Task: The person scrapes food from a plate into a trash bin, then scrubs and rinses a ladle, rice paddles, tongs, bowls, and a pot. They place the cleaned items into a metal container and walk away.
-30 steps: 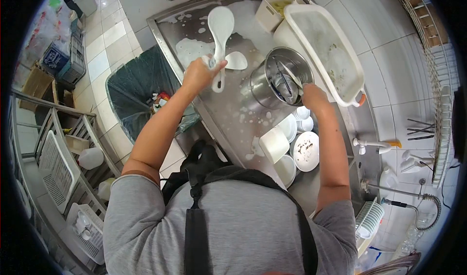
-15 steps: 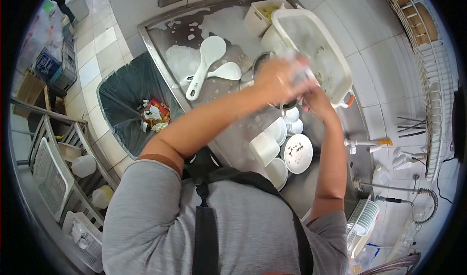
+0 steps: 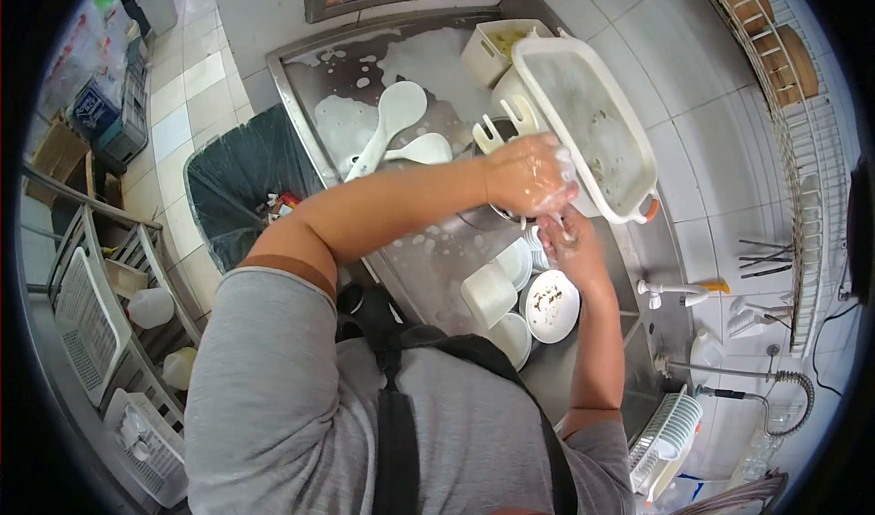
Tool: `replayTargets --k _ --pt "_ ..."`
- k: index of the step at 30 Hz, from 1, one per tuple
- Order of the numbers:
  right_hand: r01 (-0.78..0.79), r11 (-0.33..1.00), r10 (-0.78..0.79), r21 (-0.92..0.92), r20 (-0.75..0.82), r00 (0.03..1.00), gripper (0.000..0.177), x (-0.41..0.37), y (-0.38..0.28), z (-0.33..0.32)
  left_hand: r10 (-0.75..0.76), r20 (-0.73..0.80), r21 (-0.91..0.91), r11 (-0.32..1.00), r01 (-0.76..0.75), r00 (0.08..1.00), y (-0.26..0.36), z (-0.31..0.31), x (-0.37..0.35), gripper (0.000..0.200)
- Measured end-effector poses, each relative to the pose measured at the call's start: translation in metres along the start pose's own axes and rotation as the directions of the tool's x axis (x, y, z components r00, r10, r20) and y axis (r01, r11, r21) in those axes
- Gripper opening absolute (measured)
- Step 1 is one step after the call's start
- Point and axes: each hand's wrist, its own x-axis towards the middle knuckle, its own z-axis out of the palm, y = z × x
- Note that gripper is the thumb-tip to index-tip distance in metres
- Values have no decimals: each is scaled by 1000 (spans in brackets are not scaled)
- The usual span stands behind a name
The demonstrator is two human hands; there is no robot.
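Observation:
My left hand [image 3: 530,176], wet with suds, is closed around a white pronged utensil [image 3: 512,125], whose prongs stick out beyond the fist. Just below it, my right hand [image 3: 571,242] has its soapy fingers bent together near the left fist; what they hold is hidden. Both hands are over a dark round pan [image 3: 488,139], partly covered by the left hand and the utensil. A white tub of cloudy water [image 3: 649,150] lies to the right. Below the hands are a white bowl with brown bits [image 3: 552,307], a white container [image 3: 488,294] and several white dishes [image 3: 512,340].
Two white paddles [image 3: 401,107] [image 3: 427,149] lie on the foamy steel counter [image 3: 428,264]. A square tub [image 3: 483,57] stands at the back. The lined bin [image 3: 241,182] is left; a tap [image 3: 670,289], hose sprayer [image 3: 729,394] and plate rack [image 3: 670,428] are right.
The hands, blurred before, have come slightly lower and show more clearly. The utensil's prongs now show above my left fist. The view has shifted a little, and my left forearm covers more of the bin.

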Motion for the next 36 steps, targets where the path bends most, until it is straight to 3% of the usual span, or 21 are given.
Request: replayTargets --k 1,3,5,7,8,10,12,14,16,18,19,20,22,25,26,28,29,31,32,34,36 --pt "-16 999 15 47 16 1000 13 -2 -3 3 166 -178 72 985 -155 970 -18 4 1 19" --pt "-68 988 56 141 88 995 14 -5 -10 4 110 -183 242 968 -64 977 -45 -6 5 19" --pt "-40 990 31 136 63 997 17 -6 -7 9 -129 -250 106 981 160 960 -72 -14 3 21" --pt "-9 992 5 128 34 999 21 -11 -7 10 -324 -335 246 876 414 885 -94 -18 -8 26" --pt "-39 980 29 194 52 998 22 -15 -10 9 -324 -336 247 876 414 885 -93 -26 -12 26" --pt "-63 964 45 256 75 996 24 -10 -13 9 -763 -557 -392 590 706 328 -89 -39 -18 44" --pt "26 960 -18 279 -33 999 32 -1 -10 13 -883 -351 -556 465 689 313 -53 -11 -16 41" --pt "35 957 -21 289 -53 998 36 11 2 22 -720 -195 -97 690 717 666 13 13 -9 29" --pt "55 971 -39 231 -72 997 37 19 25 27 -533 -329 -151 845 513 780 58 11 -21 28" --pt "138 959 -117 249 -97 988 37 11 9 47 -712 -308 -384 700 602 631 30 19 -31 29" --pt "100 969 -84 226 -80 993 36 5 0 55 -874 -103 -732 390 559 475 11 17 -35 36" --pt "63 977 -51 202 -65 997 35 1 -6 61 -874 -98 -734 387 559 476 -5 16 -38 36" --pt "56 977 -48 206 -40 998 33 5 -10 65 -976 -135 -940 180 289 170 -29 13 -40 38" --pt "16 998 -8 62 -120 993 29 29 -16 69 -973 -206 -808 230 543 106 13 24 -31 52" --pt "288 950 -310 -125 -241 920 28 52 16 71 -971 124 -934 -45 355 205 41 5 -26 69" --pt "85 996 -85 6 -29 996 25 52 0 61 -893 426 -870 -360 337 146 54 -13 -34 72" --pt "88 996 -88 5 -24 996 25 54 1 61 -895 422 -872 -358 335 143 48 -13 -41 72" --pt "470 829 -465 -302 93 880 27 52 11 62 -956 259 -923 -202 328 140 33 -4 -63 63" --pt "467 832 -461 -299 97 882 27 51 8 59 -955 263 -921 -207 329 135 23 -3 -73 63" --pt "535 785 -564 -312 -3 826 28 57 -6 49 -897 -388 -503 399 767 212 -4 -3 -94 58" --pt "401 821 -477 -406 -102 873 29 72 11 39 -940 -283 -434 303 848 191 -26 -5 -120 60"
